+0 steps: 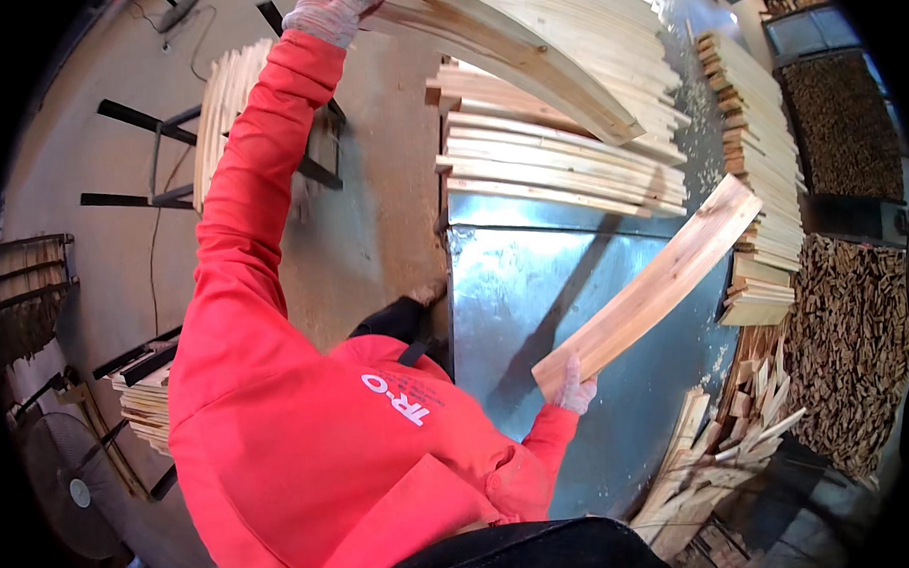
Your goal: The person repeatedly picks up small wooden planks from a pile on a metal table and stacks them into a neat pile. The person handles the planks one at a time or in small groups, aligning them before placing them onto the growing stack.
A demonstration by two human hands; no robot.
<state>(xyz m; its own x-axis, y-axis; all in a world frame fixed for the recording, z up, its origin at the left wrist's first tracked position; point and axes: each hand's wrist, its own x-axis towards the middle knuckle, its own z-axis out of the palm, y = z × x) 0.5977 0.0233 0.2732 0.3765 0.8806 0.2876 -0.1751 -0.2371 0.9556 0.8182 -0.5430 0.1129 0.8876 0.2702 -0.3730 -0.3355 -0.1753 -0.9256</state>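
Handling looks midway: left hand (335,10) grips one plank (527,61) at one o'clock over stacked boards (561,167) on the bench (505,302); right hand (576,390) grips another plank (655,287) at three, both unplaced

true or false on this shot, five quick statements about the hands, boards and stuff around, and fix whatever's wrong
1. The right hand grips a board near its closer end. True.
2. The left hand is bare. False: the left hand wears a pale glove, as the right one does.
3. Boards lie side by side in rows on a metal tabletop. True.
4. The round fan stands on the person's right. False: the fan is on the person's left, near the picture's edge.
5. The person's sleeves are dark green. False: the sleeves are red.
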